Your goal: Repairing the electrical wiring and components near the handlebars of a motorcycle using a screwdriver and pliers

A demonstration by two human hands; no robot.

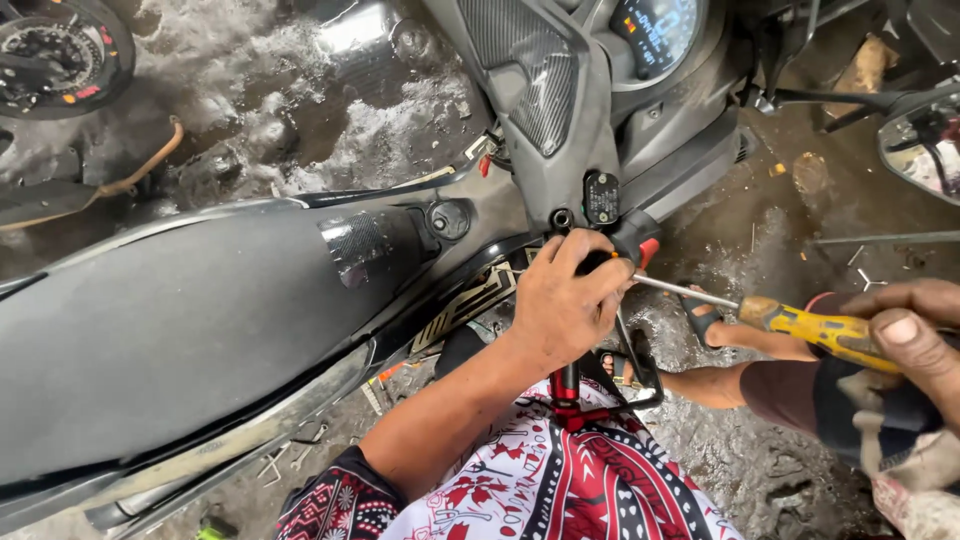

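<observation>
Left hand (565,300), fingers curled tight around a scooter's handlebar grip (622,248). Right hand (905,335), fingers wrapped around a yellow screwdriver (790,322) handle; its shaft tip meets the grip just beside the left fingers. Black seat (180,320) lies left.

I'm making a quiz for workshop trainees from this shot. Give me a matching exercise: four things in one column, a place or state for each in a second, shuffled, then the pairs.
Things:
1. left hand
2. right hand
3. screwdriver
4. scooter seat

Places or states:
A. yellow handle, metal shaft pointing toward the handlebar grip
B. wrapped around the black handlebar grip
C. dark and broad, at the left of the view
D. at the right edge, holding the yellow handle

Pairs: 1-B, 2-D, 3-A, 4-C
</observation>
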